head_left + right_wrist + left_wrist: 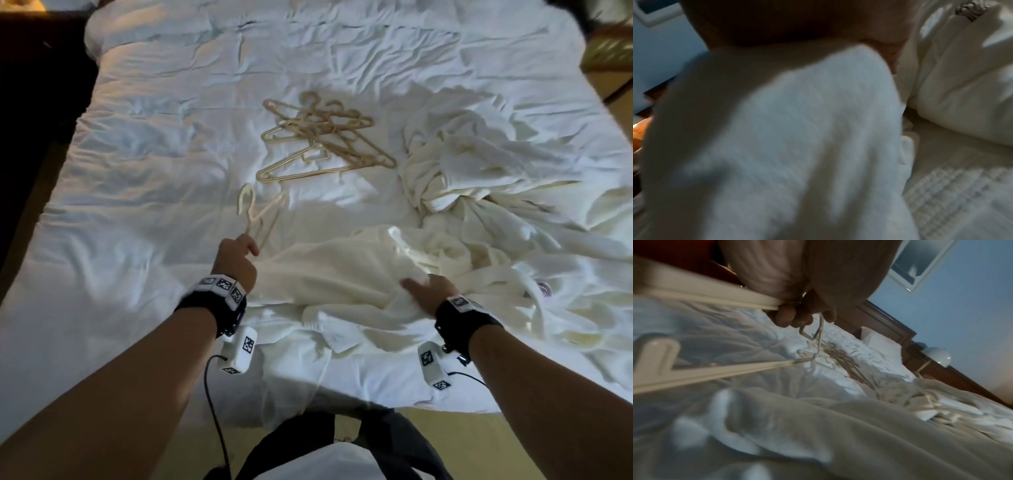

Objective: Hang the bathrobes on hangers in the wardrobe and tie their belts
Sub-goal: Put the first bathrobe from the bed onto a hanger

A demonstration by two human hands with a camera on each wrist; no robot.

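A cream plastic hanger (256,214) is lifted just over the white bed, and my left hand (247,249) grips it by one end. In the left wrist view my fingers (792,317) curl round the hanger (701,288). A white bathrobe (342,277) lies crumpled at the foot of the bed. My right hand (424,287) holds a raised fold of it, thumb on top, fingers hidden in the cloth. The right wrist view is filled by that bathrobe (797,129) bunched against my palm. A second bathrobe (466,164) lies heaped further right.
Several beige hangers (320,137) lie in a tangled pile mid-bed, also visible as the hanger pile (840,360). Dark furniture (34,85) stands left of the bed. A wooden headboard (890,324) and a white lamp (937,356) are at the far end.
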